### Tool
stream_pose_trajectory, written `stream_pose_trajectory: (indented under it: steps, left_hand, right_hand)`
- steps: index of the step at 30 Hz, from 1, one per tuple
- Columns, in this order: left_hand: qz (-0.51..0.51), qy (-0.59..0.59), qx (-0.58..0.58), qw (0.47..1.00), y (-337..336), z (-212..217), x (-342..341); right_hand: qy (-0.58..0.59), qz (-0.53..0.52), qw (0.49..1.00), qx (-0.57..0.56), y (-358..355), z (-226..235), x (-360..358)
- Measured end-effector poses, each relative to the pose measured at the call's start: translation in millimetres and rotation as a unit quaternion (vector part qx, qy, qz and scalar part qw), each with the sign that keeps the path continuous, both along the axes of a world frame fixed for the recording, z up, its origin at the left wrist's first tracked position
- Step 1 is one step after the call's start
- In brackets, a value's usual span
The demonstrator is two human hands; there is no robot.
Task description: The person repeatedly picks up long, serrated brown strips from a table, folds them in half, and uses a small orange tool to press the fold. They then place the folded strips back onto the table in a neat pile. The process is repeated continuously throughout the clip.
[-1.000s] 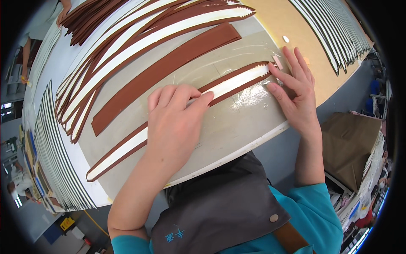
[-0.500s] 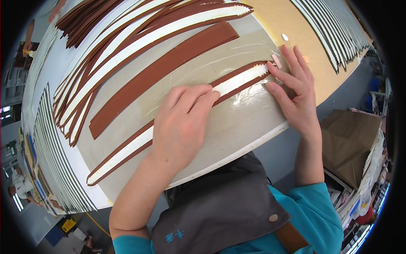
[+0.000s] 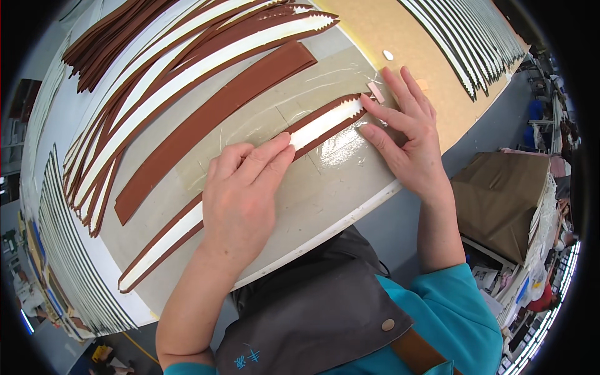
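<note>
A long brown leather-like strip (image 3: 326,123) with a white middle band lies across the grey board (image 3: 337,200) in front of me. Its edges are notched near the right end. My left hand (image 3: 240,200) rests palm down over the strip's middle, thumb and fingertips drawn together on it, and hides part of it. At the notched tip, the index finger of my right hand (image 3: 409,134) touches the strip; the thumb is held apart below and the other fingers are spread upward. Just beyond that tip sits a small pink piece (image 3: 375,92).
A stack of plain brown strips (image 3: 212,131) lies beyond the worked strip. Further back are overlapping brown-and-white strips (image 3: 206,81) and a dark brown bundle (image 3: 119,44). Rows of narrow black-and-white strips lie at far right (image 3: 465,47) and left (image 3: 75,262). A small white oval (image 3: 388,55) is near the tan sheet's edge.
The whole scene has shifted left in view, as the head turned slightly. Both hands keep nearly the same places on the strip.
</note>
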State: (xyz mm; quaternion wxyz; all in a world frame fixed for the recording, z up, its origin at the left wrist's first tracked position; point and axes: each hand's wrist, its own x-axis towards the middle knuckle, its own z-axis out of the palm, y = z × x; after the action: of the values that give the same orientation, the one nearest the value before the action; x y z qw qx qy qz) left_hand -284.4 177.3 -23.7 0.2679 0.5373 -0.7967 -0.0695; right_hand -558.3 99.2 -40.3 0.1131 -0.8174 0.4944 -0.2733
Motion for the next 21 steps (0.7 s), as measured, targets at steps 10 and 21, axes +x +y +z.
stream_pose_trajectory:
  steps: [10,21]
  left_hand:
    - [0.004,0.041,0.008,0.999,1.7,-6.7,6.1]
    - [0.015,0.025,-0.021,0.999,6.7,-19.4,7.7]
  right_hand:
    - [0.041,0.027,0.998,-0.043,-14.9,9.1,0.0]
    - [-0.229,0.039,0.932,0.277,-24.1,44.6,28.6]
